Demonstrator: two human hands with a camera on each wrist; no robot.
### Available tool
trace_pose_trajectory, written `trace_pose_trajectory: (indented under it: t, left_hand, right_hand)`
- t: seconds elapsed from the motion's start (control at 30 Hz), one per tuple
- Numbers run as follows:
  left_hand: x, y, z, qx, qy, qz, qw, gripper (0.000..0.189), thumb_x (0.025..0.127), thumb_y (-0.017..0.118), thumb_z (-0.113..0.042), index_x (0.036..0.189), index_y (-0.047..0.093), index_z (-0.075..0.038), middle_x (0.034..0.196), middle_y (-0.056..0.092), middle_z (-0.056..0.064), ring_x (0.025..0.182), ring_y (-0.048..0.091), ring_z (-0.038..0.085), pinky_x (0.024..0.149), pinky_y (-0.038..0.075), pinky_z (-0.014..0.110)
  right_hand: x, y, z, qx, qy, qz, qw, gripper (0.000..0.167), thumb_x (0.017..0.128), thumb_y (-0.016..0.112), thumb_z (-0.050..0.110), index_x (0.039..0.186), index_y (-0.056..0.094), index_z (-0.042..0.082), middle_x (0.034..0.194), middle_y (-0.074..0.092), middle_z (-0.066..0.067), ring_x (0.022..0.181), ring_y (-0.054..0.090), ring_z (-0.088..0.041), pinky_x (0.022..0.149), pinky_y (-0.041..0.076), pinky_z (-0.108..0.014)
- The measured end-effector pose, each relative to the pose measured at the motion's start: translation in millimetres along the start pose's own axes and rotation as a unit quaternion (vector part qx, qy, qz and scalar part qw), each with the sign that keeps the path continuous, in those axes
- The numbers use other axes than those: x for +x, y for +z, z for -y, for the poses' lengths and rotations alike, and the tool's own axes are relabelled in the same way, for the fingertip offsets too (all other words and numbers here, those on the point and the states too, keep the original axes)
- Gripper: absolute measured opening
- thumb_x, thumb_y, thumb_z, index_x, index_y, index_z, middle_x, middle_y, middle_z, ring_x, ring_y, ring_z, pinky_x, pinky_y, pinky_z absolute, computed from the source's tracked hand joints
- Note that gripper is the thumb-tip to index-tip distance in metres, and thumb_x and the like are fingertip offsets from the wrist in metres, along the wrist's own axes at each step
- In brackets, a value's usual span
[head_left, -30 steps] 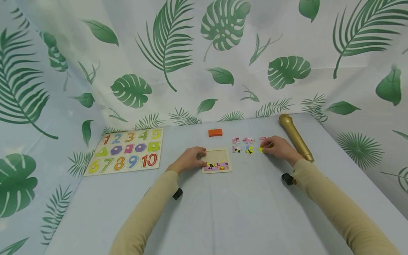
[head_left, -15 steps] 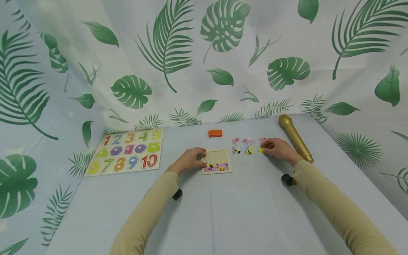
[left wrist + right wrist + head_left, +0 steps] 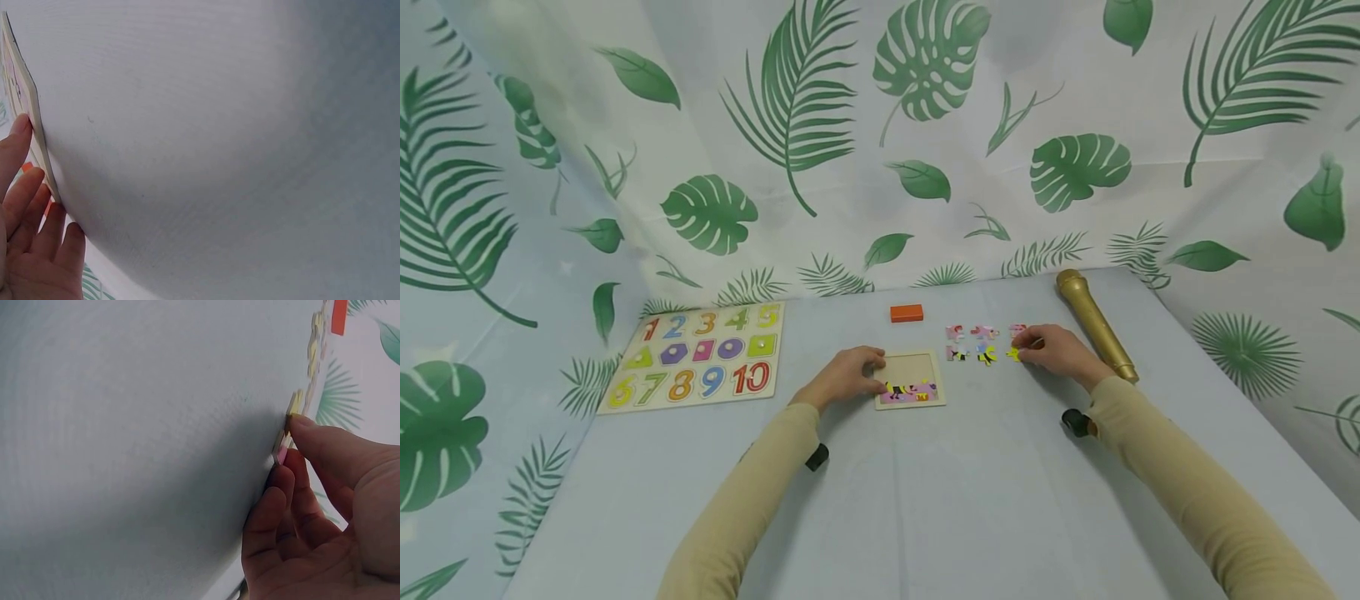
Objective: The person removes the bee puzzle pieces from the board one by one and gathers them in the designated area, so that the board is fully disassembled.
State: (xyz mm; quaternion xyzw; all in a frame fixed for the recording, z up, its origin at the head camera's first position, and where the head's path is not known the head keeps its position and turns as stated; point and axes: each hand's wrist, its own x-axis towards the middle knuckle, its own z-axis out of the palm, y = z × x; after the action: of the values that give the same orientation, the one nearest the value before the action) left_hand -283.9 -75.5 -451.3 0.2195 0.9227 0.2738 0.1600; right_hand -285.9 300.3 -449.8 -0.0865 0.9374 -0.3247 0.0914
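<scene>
In the head view, my left hand (image 3: pixel 848 373) holds the left side of a small wooden puzzle tray (image 3: pixel 908 366). A strip of joined pink, yellow and black puzzle pieces (image 3: pixel 917 392) fills the tray's near part; bare wood shows behind it. The left wrist view has the thumb on the tray's rim (image 3: pixel 39 134) and the other fingers along its edge. To the right, my right hand (image 3: pixel 1054 348) pinches a yellow puzzle piece (image 3: pixel 1013 353) at the table, partly hidden by the fingers. Several loose pieces (image 3: pixel 986 353) lie in two rows beside it. The right wrist view shows the thumb (image 3: pixel 306 428) against the piece.
A number puzzle board (image 3: pixel 691 360) lies at the left. An orange block (image 3: pixel 906 313) rests behind the tray. A gold microphone (image 3: pixel 1093 321) lies at the right, just beyond my right hand. Leaf-printed cloth (image 3: pixel 842 167) walls the table's back and sides.
</scene>
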Motion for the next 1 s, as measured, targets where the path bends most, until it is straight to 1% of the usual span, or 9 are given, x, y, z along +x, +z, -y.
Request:
trace_pose_trajectory:
  t: [0.33,0.5,0.6,0.7,0.8,0.93,1.0]
  left_hand:
    - [0.1,1.1,0.5,-0.004,-0.001,0.001,1.0,0.048,0.086,0.077,-0.023,0.128,0.061,-0.005,0.147,0.048,0.005,0.14,0.038,0.024,0.116,0.029,0.038]
    - [-0.2,0.8,0.4,-0.003,0.001,-0.001,1.0,0.049,0.086,0.076,-0.024,0.128,0.061,-0.005,0.147,0.047,0.005,0.14,0.038,0.024,0.116,0.029,0.038]
    - [-0.6,0.7,0.5,-0.004,0.0,-0.002,1.0,0.048,0.086,0.077,-0.023,0.128,0.061,-0.005,0.147,0.047,0.005,0.14,0.038,0.024,0.116,0.029,0.038]
    - [-0.4,0.9,0.8,-0.006,0.002,-0.004,1.0,0.048,0.086,0.077,-0.023,0.128,0.062,-0.005,0.147,0.048,0.005,0.139,0.038,0.024,0.116,0.029,0.038]
    - [-0.3,0.7,1.3,-0.006,0.003,-0.005,1.0,0.048,0.086,0.077,-0.023,0.128,0.061,-0.004,0.147,0.047,0.005,0.14,0.038,0.024,0.116,0.029,0.038]
    - [-1.0,0.1,0.6,-0.007,0.002,-0.004,1.0,0.049,0.086,0.077,-0.023,0.128,0.061,-0.004,0.148,0.047,0.005,0.14,0.037,0.024,0.117,0.028,0.037]
    - [-1.1,-0.3,0.2,-0.004,0.002,-0.003,1.0,0.049,0.086,0.077,-0.023,0.128,0.061,-0.004,0.148,0.047,0.005,0.14,0.037,0.024,0.117,0.029,0.038]
  right_hand:
    - [-1.0,-1.8,-0.2,-0.004,-0.003,0.009,0.9999,0.019,0.093,0.062,0.006,0.11,0.064,-0.004,0.106,0.062,-0.018,0.099,0.055,-0.034,0.089,0.046,-0.047]
    - [3.3,-3.4,2.2,-0.024,-0.008,0.013,0.9996,0.02,0.093,0.059,0.002,0.111,0.063,-0.005,0.111,0.062,-0.022,0.104,0.057,-0.038,0.091,0.047,-0.052]
    - [6.2,-3.0,7.7,-0.033,-0.003,0.006,0.9994,0.022,0.095,0.058,0.005,0.114,0.064,-0.004,0.115,0.061,-0.023,0.106,0.056,-0.038,0.09,0.049,-0.05]
    - [6.2,0.1,19.1,-0.029,-0.002,-0.001,0.9996,0.025,0.096,0.055,0.009,0.116,0.064,-0.003,0.118,0.059,-0.023,0.106,0.056,-0.037,0.086,0.051,-0.047]
    - [5.0,6.7,35.8,-0.014,-0.008,0.0,0.9999,0.026,0.097,0.055,0.011,0.118,0.064,-0.001,0.118,0.059,-0.021,0.107,0.055,-0.036,0.083,0.051,-0.043]
    - [3.0,22.4,61.5,0.014,-0.028,0.012,0.9994,0.025,0.097,0.058,0.014,0.118,0.064,0.001,0.116,0.061,-0.016,0.104,0.056,-0.032,0.081,0.051,-0.039]
    - [1.3,32.9,74.9,0.027,-0.045,0.023,0.9983,0.025,0.096,0.059,0.014,0.118,0.064,0.001,0.114,0.062,-0.014,0.103,0.057,-0.03,0.082,0.051,-0.039]
